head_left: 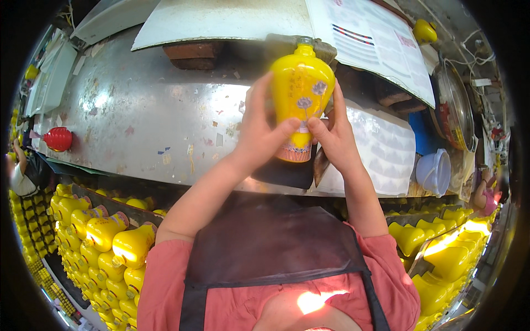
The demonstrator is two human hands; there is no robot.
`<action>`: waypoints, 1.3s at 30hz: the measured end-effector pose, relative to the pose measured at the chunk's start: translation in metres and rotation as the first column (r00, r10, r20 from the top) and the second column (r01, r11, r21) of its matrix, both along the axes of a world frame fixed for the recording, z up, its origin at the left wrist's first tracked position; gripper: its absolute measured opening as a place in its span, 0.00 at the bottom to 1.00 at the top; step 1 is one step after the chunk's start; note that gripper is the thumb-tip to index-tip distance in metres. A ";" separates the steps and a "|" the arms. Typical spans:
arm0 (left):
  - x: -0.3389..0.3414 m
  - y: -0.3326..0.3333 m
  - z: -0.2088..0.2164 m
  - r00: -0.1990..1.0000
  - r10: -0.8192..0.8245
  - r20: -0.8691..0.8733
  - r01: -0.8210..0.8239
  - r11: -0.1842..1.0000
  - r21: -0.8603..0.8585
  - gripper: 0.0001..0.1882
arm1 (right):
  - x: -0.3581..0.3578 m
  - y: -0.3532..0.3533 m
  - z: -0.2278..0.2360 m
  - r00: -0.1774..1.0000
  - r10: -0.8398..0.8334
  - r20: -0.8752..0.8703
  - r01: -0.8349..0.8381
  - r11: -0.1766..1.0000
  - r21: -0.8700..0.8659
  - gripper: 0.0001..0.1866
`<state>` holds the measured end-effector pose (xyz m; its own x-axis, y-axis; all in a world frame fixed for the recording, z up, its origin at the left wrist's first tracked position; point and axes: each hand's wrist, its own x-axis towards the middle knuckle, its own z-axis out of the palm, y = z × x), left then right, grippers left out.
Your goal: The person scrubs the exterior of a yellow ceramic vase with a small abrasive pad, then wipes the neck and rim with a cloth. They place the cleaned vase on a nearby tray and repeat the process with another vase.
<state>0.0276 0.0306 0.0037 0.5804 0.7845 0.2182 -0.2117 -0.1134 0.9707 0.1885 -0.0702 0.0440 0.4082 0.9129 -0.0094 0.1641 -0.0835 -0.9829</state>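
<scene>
A glossy yellow vase-shaped bottle (301,77) with grey-violet flowers, red lettering and a patterned band round its base is held over the metal table. Its narrow neck points away from me and its base toward me. My left hand (260,126) is closed round the left side, the thumb lying across the lower body. On the other side my right hand (338,138) grips it, its thumb pressed near the flower stem close to the left thumb. Under the base lies a dark pad (284,175). Beside it is a pale sheet with grey prints (381,149).
A white board (232,22) and a printed sheet (381,49) rest raised on bricks (192,54) at the back. A red container (58,139) stands far left, a pale bucket (434,168) right. Stacked yellow bottles (105,231) fill both near sides. Other people appear at the edges.
</scene>
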 end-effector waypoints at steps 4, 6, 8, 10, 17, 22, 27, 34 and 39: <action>-0.001 0.004 -0.002 0.998 0.037 -0.057 -0.030 0.993 0.118 0.46 | 0.002 0.000 0.001 0.999 0.011 0.044 -0.009 1.000 -0.027 0.50; -0.001 0.007 -0.004 1.000 0.013 0.013 -0.013 1.000 0.023 0.42 | 0.007 -0.003 0.005 1.000 0.016 0.025 -0.014 0.997 -0.079 0.47; -0.006 0.011 -0.005 0.999 -0.022 -0.042 0.026 0.995 0.096 0.35 | 0.014 -0.006 0.012 0.991 0.038 -0.128 -0.048 0.996 -0.072 0.43; -0.009 0.011 -0.005 0.999 -0.047 0.015 0.047 0.999 0.011 0.33 | 0.020 -0.009 0.017 0.992 0.026 -0.122 -0.040 0.993 -0.110 0.42; -0.012 0.005 0.002 0.991 -0.102 0.088 0.110 0.990 -0.093 0.38 | 0.014 -0.008 0.010 0.999 0.026 -0.025 -0.029 0.993 -0.113 0.44; -0.009 0.004 0.006 0.992 -0.100 0.079 0.108 0.989 -0.099 0.44 | 0.010 -0.006 0.002 1.000 0.005 0.017 -0.004 0.998 -0.070 0.48; -0.009 0.004 0.007 0.993 -0.093 0.076 0.103 0.984 -0.144 0.46 | 0.011 -0.006 0.001 1.000 0.001 0.025 0.001 0.998 -0.070 0.49; -0.009 0.004 0.008 0.994 -0.090 0.069 0.099 0.985 -0.142 0.45 | 0.012 -0.006 0.000 0.999 -0.001 0.041 0.005 0.996 -0.087 0.50; -0.009 0.005 0.008 0.994 -0.093 0.063 0.101 0.986 -0.134 0.45 | 0.010 -0.006 -0.001 0.998 -0.017 0.060 0.022 0.996 -0.085 0.51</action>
